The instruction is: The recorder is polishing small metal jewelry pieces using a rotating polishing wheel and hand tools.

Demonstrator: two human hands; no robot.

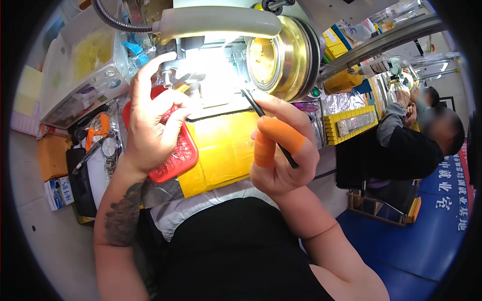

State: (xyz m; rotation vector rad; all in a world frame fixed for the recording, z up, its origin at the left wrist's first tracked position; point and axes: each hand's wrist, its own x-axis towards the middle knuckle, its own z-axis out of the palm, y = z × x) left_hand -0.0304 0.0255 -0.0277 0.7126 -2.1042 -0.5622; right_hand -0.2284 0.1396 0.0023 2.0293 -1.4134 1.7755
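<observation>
Mid-step at frame centre: right hand (283,150) pinches thin black tool (268,128); left hand (153,120), fingers loosely curled, empty, over red tray (178,158). Next prob. needs steady tip placement under lamp (216,22).

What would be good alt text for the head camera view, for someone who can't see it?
A person's right hand, with orange finger covers, holds thin black tweezers under a brightly lit machine, while the left hand reaches up to a metal knob above a red mesh tray. Yellow tape covers the bench, and another person works at the right.
</observation>
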